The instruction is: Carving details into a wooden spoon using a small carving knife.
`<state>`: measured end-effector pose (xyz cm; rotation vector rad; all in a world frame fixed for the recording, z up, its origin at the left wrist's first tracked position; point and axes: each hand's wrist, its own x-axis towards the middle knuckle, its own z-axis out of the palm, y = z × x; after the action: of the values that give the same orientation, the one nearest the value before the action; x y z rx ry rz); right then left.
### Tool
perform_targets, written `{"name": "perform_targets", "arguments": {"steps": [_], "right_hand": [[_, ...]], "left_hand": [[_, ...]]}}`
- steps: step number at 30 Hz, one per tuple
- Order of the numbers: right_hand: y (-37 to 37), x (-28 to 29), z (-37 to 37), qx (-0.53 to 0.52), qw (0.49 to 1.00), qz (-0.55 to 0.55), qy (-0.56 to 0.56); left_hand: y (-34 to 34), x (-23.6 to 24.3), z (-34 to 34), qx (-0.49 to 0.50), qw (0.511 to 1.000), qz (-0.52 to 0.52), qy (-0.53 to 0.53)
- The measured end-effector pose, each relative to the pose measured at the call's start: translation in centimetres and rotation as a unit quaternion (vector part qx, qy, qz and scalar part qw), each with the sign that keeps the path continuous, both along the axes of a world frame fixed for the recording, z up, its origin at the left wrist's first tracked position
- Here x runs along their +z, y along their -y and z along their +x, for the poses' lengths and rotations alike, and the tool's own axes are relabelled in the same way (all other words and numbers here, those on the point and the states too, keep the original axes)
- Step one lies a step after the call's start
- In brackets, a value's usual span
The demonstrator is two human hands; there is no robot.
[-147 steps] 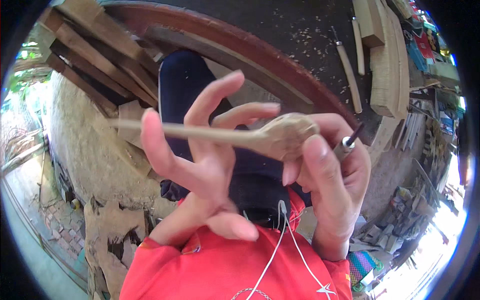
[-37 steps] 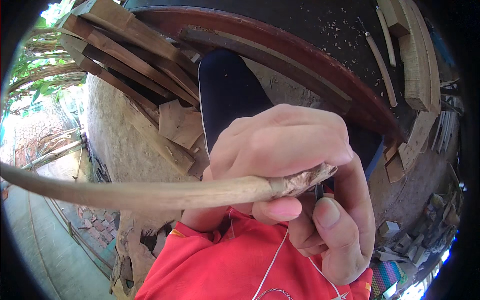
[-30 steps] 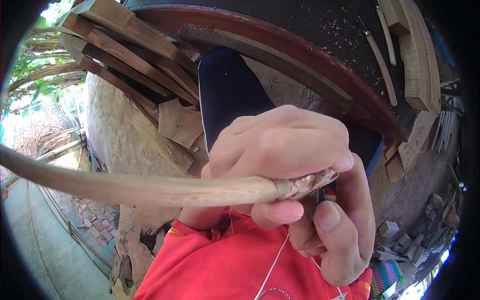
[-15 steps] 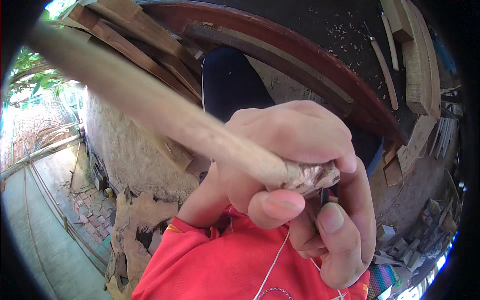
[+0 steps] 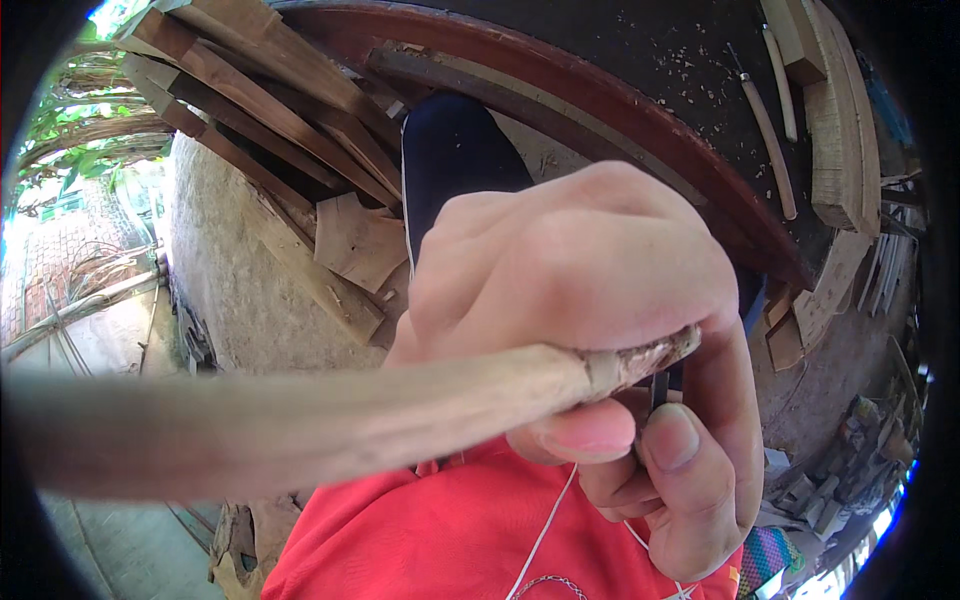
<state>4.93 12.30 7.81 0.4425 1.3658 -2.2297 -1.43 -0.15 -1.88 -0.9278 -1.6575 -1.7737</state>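
Now that the wooden stick slants less, left fingers grip it; right fingers hold a blade.

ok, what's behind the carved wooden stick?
Along its edges: parts of the left hand and red shirt. Whatever lies squarely behind the carved wooden stick is hidden.

we see soft, moderately bright daylight on most of the scene. around the plants at upper left and along the lower right rim, the glare becomes almost white, and at lower right we notice a blue fringe. between the wooden beams the shadow is deep. the near end of the wooden stick is blurred, while its rough tip and the left hand look rather sharp to us. the red-brown edge appears as an arc, and the corners are black.
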Motion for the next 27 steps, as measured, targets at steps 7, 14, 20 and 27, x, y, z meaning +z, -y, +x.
{"name": "perform_targets", "arguments": {"steps": [7, 14, 20, 27], "right_hand": [[-0.4, 0.8, -1.7, 0.074, 0.996, -0.046, 0.019], [-0.3, 0.5, -1.7, 0.048, 0.996, -0.069, 0.011], [-0.3, -0.4, -1.3, 0.032, 0.996, -0.062, 0.05], [-0.9, -0.5, -0.4, 0.075, 0.995, -0.004, 0.059]], "left_hand": [[0.9, 0.2, 0.1, -0.026, 0.996, -0.056, 0.061], [1.9, 0.1, -0.1, -0.067, 0.991, -0.091, 0.077], [2.2, -0.2, -0.5, -0.089, 0.987, -0.111, 0.071], [2.1, -0.3, -0.6, -0.091, 0.985, -0.13, 0.071]]}}
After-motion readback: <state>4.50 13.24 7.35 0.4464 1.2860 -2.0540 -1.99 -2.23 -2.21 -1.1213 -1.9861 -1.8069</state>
